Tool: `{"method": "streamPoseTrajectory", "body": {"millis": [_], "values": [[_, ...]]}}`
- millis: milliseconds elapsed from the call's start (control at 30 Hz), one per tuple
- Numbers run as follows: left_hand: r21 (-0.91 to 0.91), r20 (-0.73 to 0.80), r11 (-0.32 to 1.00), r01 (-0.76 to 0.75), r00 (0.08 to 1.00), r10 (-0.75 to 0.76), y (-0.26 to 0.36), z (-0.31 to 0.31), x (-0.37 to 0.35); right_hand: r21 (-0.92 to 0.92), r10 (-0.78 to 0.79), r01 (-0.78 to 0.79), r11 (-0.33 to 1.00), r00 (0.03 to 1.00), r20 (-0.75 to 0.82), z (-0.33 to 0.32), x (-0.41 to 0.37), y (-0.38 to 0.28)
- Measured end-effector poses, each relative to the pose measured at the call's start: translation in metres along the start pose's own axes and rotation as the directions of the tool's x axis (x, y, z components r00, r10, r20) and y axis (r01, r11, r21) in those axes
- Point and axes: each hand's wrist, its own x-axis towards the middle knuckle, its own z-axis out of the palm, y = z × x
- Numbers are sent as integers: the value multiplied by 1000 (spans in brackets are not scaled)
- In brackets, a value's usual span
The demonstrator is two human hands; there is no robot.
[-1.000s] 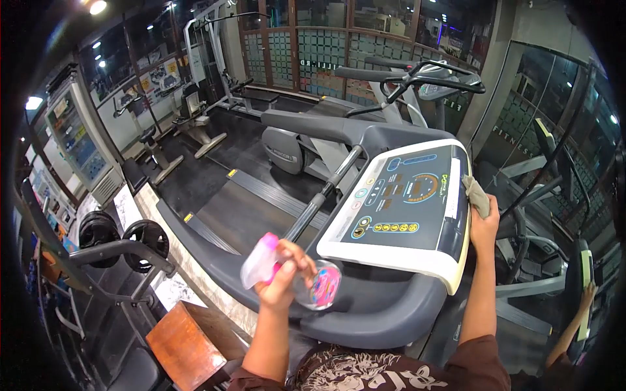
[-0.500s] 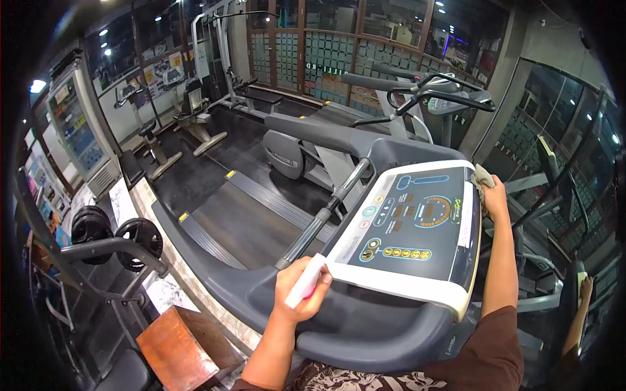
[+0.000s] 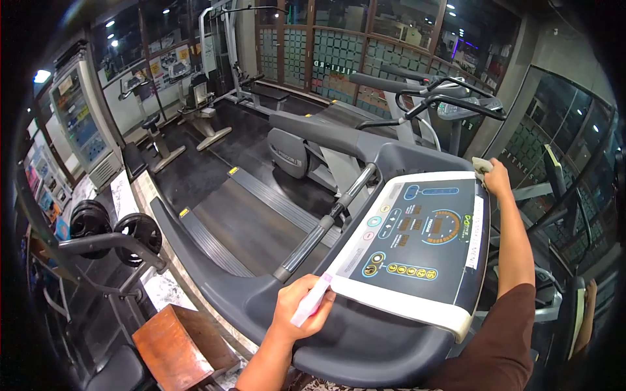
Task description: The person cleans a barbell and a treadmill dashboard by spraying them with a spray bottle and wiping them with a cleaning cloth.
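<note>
My left hand (image 3: 304, 306) is closed around a slim white-and-pink object (image 3: 313, 301), whose kind I cannot make out. It is at the near left corner of a treadmill console (image 3: 417, 228), which has a dark panel, round buttons and a white border. My right hand (image 3: 497, 177) grips a crumpled beige cloth (image 3: 482, 165) at the console's far right corner. Part of the cloth is hidden by the fingers. Below it, a white label strip (image 3: 475, 241) with print runs along the console's right edge.
The treadmill's handrail (image 3: 326, 225) and belt (image 3: 251, 218) lie beyond the console. An elliptical machine (image 3: 450, 107) stands behind. At the left are weight plates (image 3: 138, 238), a wooden box (image 3: 173, 348) and a glass-door fridge (image 3: 81, 124). A mirror (image 3: 580, 124) is at the right.
My right hand with the cloth has moved up along the console's right edge to its far corner, uncovering more of the label strip. The view has shifted slightly; my left hand keeps its grip.
</note>
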Motion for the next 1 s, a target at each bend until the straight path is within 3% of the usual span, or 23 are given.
{"method": "streamPoseTrajectory", "body": {"millis": [100,200,267,367,433,567,667,867,1000], "values": [[31,4,998,49,999,-49,-1,-3,-1,-137,-189,193,972,981,44,0,8,-59],[75,6,996,46,999,-47,-3,-3,1,-302,-265,404,863,873,410,21,16,-100],[94,-5,993,78,997,-77,-3,-3,0,-457,-126,450,767,804,581,53,22,-121],[93,-32,990,102,994,-100,-5,-3,-1,-543,-16,500,675,745,667,67,21,-159],[122,-37,986,111,994,-107,-7,-4,0,-585,6,531,613,737,676,75,22,-170],[93,-43,981,168,985,-164,-12,-6,-4,-608,100,377,699,789,606,114,41,-169],[73,-31,976,205,979,-203,-13,-6,-3,-577,56,316,753,843,535,136,38,-174],[87,-13,969,233,972,-233,-15,-6,-4,-551,-64,450,703,811,582,160,12,-205],[111,11,964,241,970,-243,-16,-8,-3,-553,-257,566,611,803,538,163,-12,-216]]}}
